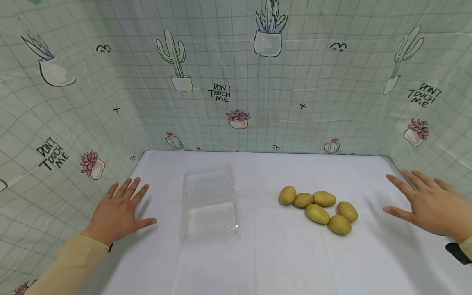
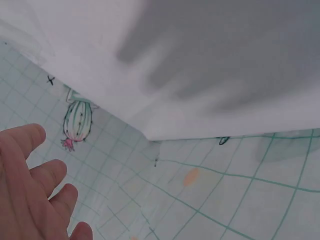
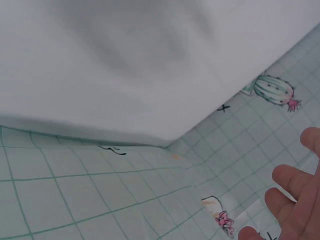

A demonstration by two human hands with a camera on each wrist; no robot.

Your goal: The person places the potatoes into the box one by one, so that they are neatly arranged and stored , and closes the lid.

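In the head view my left hand (image 1: 119,215) hovers over the left edge of the table, fingers spread, holding nothing. A clear plastic clamshell box (image 1: 212,219) lies to its right with the lid (image 1: 208,180) folded back away from me. My right hand (image 1: 433,200), also spread and holding nothing, is above the table's right side. Between the box and that hand sit several yellow potatoes (image 1: 318,214) in a loose cluster, the nearest potato (image 1: 340,225) at the front. Fingers (image 2: 50,172) show in the left wrist view, and fingers (image 3: 292,182) in the right wrist view.
A white-covered table (image 1: 258,262) carries everything. Grid-patterned cloth with cactus drawings (image 1: 280,82) rises behind it and along both sides. Shadows of the hands fall on the white surface (image 2: 100,30). A dark band (image 1: 458,253) is round the right wrist.
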